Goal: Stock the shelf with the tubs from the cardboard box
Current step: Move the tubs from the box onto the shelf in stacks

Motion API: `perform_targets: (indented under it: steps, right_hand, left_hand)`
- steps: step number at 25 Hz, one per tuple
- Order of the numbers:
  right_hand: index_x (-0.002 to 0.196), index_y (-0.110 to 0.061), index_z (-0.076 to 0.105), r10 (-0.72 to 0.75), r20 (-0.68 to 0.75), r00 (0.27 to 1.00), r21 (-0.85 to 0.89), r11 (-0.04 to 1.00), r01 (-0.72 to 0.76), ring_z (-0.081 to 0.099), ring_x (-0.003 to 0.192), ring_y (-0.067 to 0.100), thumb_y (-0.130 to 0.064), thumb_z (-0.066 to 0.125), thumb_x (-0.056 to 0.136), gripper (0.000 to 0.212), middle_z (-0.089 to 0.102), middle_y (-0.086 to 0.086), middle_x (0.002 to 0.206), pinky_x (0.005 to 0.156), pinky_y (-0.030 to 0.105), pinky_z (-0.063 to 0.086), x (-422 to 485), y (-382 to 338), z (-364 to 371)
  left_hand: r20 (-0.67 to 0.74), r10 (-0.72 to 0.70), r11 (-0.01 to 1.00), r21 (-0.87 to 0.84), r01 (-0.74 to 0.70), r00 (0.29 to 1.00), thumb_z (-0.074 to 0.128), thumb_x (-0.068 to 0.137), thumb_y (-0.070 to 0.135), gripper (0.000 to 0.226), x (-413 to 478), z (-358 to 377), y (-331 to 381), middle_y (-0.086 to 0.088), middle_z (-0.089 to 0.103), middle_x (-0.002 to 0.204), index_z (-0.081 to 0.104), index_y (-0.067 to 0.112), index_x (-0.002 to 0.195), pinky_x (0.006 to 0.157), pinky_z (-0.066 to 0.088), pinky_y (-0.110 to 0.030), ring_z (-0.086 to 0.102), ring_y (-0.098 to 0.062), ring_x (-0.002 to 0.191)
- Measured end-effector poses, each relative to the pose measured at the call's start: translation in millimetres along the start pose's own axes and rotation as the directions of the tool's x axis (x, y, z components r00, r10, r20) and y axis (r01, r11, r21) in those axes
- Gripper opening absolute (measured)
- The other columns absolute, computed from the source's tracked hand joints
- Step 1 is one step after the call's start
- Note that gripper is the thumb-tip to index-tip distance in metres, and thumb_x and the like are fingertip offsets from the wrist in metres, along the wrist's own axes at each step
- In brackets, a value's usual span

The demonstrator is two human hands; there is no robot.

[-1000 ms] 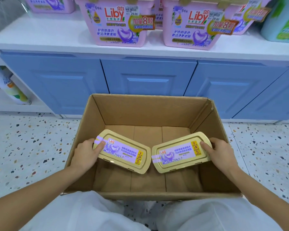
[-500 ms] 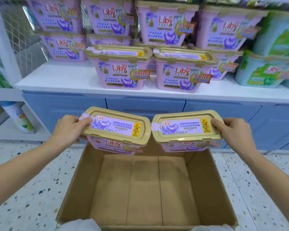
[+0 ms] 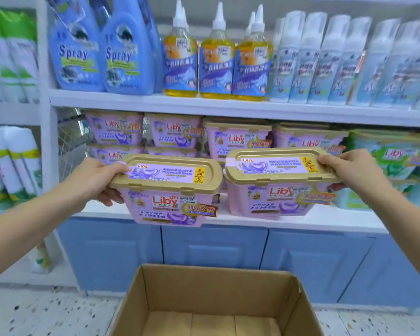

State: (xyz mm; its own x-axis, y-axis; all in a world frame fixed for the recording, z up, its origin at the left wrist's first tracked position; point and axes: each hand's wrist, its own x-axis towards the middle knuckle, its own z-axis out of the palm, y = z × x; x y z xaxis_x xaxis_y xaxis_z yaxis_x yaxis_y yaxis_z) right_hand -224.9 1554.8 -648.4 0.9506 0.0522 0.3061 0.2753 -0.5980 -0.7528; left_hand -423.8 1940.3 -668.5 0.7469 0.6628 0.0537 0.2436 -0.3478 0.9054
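Fingers [image 3: 107,197] of the left hand [image 3: 92,180] clamp the outer end of a pink plastic tub with a gold lid [image 3: 170,190], thumb on top; the right hand [image 3: 349,172] grips a matching second tub [image 3: 277,185] likewise, both tubs between the fingers, above the brown cardboard box [image 3: 204,289]. Held by one end, either could tip free or knock the stacked pink tubs [image 3: 235,139] just beyond the fingers on the white shelf [image 3: 344,219]. Both arms reach forward, roughly level.

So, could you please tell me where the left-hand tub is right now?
In the head view, the left tub is left of centre, gripped by the left hand, beside the right tub in front of the shelf.
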Motion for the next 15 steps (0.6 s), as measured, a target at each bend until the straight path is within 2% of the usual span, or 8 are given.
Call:
perform_targets:
  steps: [2,4,7,9,12,15]
  right_hand:
    - [0.065,-0.002,0.065,0.002,-0.011,1.0,0.023,1.0,-0.002,0.058,0.03,0.018,-0.033,0.063,0.081,0.034,0.055,0.01,0.052,0.043,0.037,0.049,16.2,-13.0,-2.8]
    - [0.062,-0.003,0.065,0.003,-0.016,1.0,0.019,1.0,-0.002,0.065,0.043,0.027,-0.036,0.063,0.08,0.037,0.058,0.012,0.053,0.045,0.036,0.051,30.5,-23.5,-3.7]
    - [0.066,-0.002,0.068,0.01,-0.037,0.999,0.034,0.999,-0.009,0.07,0.062,0.037,-0.037,0.06,0.079,0.038,0.066,0.019,0.061,0.064,0.045,0.057,49.0,-33.9,-4.1]
    - [0.062,-0.003,0.066,0.03,-0.052,0.998,0.049,0.998,-0.027,0.071,0.064,0.036,-0.035,0.059,0.079,0.038,0.067,0.016,0.054,0.071,0.046,0.058,58.5,-37.0,-4.1]
    - [0.064,-0.001,0.066,0.069,-0.055,0.996,0.042,0.997,-0.067,0.071,0.06,0.032,-0.036,0.058,0.079,0.04,0.06,0.003,0.034,0.056,0.039,0.058,69.4,-37.4,-3.4]
    - [0.057,-0.002,0.062,0.094,-0.031,0.995,0.028,0.995,-0.093,0.071,0.059,0.032,-0.035,0.059,0.08,0.04,0.058,0.002,0.032,0.05,0.036,0.055,74.5,-30.0,4.2]
  left_hand:
    - [-0.012,0.018,1.0,-0.019,-0.019,1.0,0.057,0.086,0.021,0.027,9.4,-5.2,22.8,-0.01,0.063,0.04,0.061,-0.003,0.075,0.029,0.042,-0.019,0.061,-0.019,0.033]
    - [-0.026,0.031,0.999,-0.034,-0.032,0.999,0.057,0.086,0.021,0.026,18.5,-6.7,43.4,-0.009,0.062,0.038,0.06,-0.002,0.074,0.029,0.042,-0.017,0.06,-0.018,0.031]
    - [-0.053,0.061,0.997,-0.034,-0.063,0.997,0.058,0.084,0.021,0.025,32.0,-3.4,66.2,-0.007,0.06,0.036,0.059,-0.001,0.072,0.029,0.043,-0.018,0.059,-0.018,0.03]
    - [-0.074,0.066,0.997,-0.021,-0.068,0.995,0.06,0.083,0.022,0.025,43.1,2.3,72.4,-0.007,0.061,0.037,0.059,0.0,0.072,0.03,0.044,-0.019,0.06,-0.018,0.031]
    - [-0.094,0.036,0.999,-0.019,-0.038,0.995,0.062,0.081,0.023,0.025,58.3,16.0,73.1,-0.009,0.06,0.036,0.059,0.0,0.072,0.03,0.044,-0.019,0.059,-0.018,0.03]
    - [-0.101,0.011,0.999,-0.038,-0.015,0.995,0.062,0.08,0.023,0.026,69.6,27.1,68.7,-0.009,0.061,0.036,0.06,-0.001,0.073,0.03,0.043,-0.019,0.059,-0.017,0.03]
